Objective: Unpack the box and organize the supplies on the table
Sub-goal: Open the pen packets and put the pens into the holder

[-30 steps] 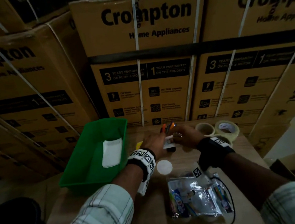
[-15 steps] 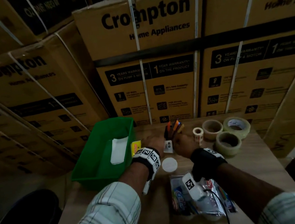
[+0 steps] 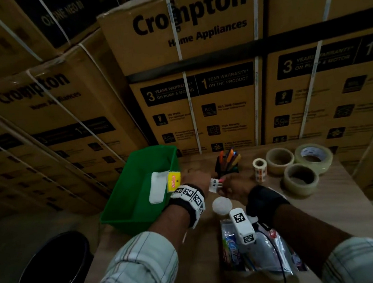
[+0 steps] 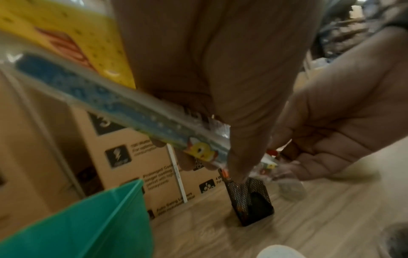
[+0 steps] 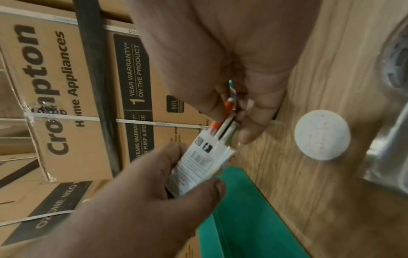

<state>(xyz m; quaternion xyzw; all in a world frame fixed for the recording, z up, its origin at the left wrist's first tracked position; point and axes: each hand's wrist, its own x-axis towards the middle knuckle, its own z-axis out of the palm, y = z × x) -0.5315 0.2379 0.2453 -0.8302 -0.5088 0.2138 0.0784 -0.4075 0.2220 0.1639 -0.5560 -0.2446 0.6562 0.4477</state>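
Both hands grip one pen pack (image 5: 196, 162): left hand (image 5: 141, 200) its base, right hand (image 5: 232, 69) the pens.

Dim room. Stacked Crompton cardboard cartons (image 3: 196, 75) wall off the back and left; wood-grain table (image 3: 341, 207) in front, black bucket (image 3: 53, 268) on floor.

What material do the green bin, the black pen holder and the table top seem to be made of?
Green bin: probably moulded plastic, with smooth, evenly coloured walls and a slight sheen.
Black pen holder: looks like metal wire mesh with a dark matt coating; its fine grid lets you see through.
Table top: wood-look surface with printed-looking grain and plank lines, perhaps laminate; solid wood cannot be ruled out.
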